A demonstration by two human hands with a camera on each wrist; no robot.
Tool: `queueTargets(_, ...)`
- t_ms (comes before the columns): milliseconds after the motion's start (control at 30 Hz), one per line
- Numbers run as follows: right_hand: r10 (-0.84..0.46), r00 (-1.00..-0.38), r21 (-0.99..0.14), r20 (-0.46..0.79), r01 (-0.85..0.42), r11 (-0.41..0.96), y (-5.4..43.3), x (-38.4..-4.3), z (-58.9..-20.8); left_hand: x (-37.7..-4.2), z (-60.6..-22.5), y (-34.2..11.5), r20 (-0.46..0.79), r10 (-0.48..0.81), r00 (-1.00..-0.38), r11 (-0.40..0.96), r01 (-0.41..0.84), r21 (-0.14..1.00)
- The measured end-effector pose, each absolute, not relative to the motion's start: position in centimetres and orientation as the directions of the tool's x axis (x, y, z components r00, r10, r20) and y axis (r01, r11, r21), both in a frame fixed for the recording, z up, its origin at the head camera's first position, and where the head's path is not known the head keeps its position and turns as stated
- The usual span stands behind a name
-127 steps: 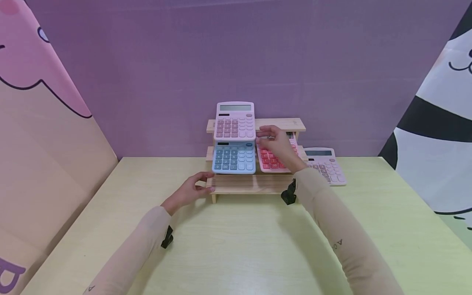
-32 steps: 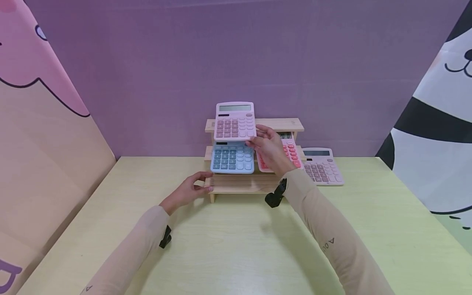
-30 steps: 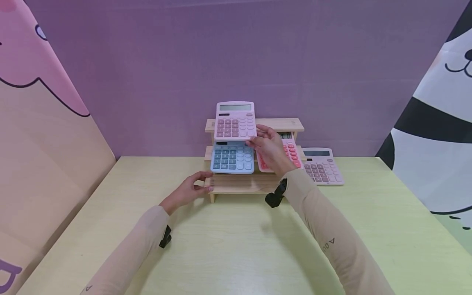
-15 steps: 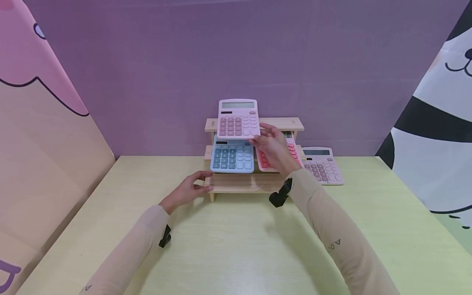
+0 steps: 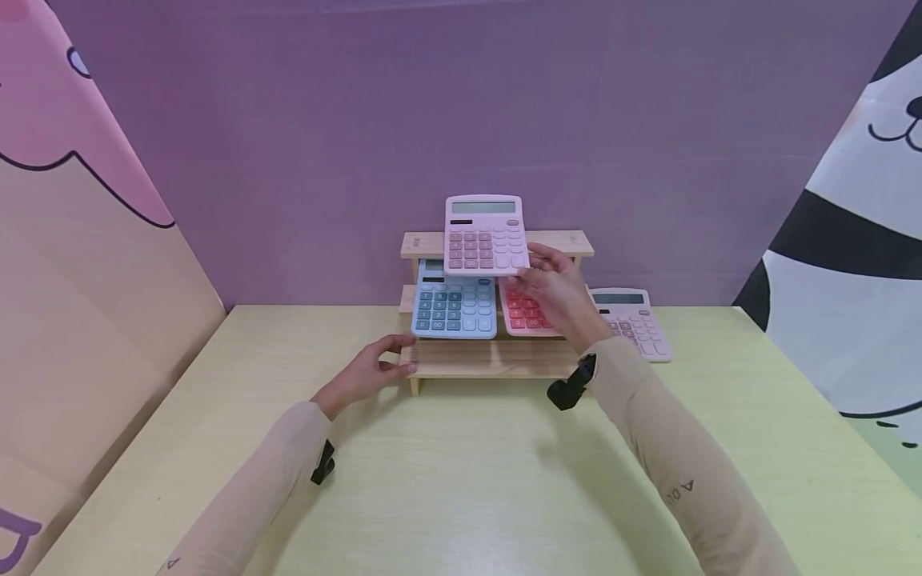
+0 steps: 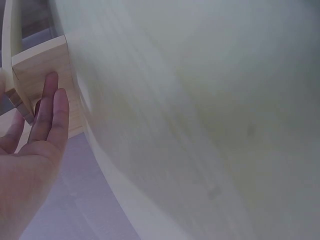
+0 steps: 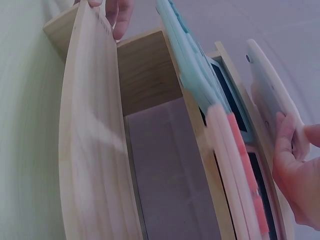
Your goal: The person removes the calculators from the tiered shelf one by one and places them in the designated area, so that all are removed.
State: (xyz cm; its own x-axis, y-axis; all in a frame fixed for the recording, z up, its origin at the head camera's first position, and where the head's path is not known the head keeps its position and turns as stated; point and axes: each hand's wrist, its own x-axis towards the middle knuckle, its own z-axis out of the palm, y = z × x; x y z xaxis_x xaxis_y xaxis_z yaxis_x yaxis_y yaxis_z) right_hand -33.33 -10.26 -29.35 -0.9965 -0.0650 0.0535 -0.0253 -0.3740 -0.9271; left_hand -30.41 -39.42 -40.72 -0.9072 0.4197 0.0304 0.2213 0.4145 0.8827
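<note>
Head view: the right hand [image 5: 562, 296] pinches the lower right corner of a pale pink calculator [image 5: 484, 234] between thumb and curled fingers; the calculator is up and left of that hand, in front of the top tier of a wooden rack [image 5: 562, 242]. Left of and below the right hand, the middle tier holds a blue calculator [image 5: 454, 308]; beside it, a red-keyed calculator [image 5: 524, 310] is partly hidden by the hand. Beyond the right wrist, a second pale pink calculator [image 5: 641, 320] lies on the desk [image 5: 446, 472]. The left hand [image 5: 366, 370] grips the near end of the lowest tier.

Left wrist view: this hand's fingers reach under the board against its end support; the thumb is mostly cut off.

Right wrist view: left of the right hand, both middle-tier calculators jut past their board. Whether the pinched calculator touches the top tier is unclear.
</note>
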Motion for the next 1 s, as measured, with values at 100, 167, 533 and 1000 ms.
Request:
queueTargets(100,-0.071,-0.996,-0.925,0.058,-0.027,-0.379,-9.5,-33.1,-29.2,-30.4,-40.7,-39.4,0.035,0.423,-0.906,0.410,0.226,0.884)
queueTargets(167,-0.064,-0.996,-0.932,0.056,-0.029,-0.363,-8.9,-33.0,-29.2,-30.5,-40.8,-39.4,0.038,0.423,-0.906,0.409,0.228,0.884)
queueTargets(533,-0.074,-0.996,-0.935,0.046,-0.017,-0.354,-5.7,-32.3,-28.9,-30.5,-40.8,-39.3,0.015,0.399,-0.917,0.418,0.196,0.887)
queueTargets(1000,-0.066,-0.996,-0.934,0.068,-0.040,-0.354,-2.3,-31.7,-28.8,-30.8,-41.1,-39.2,0.025,0.399,-0.917,0.419,0.206,0.884)
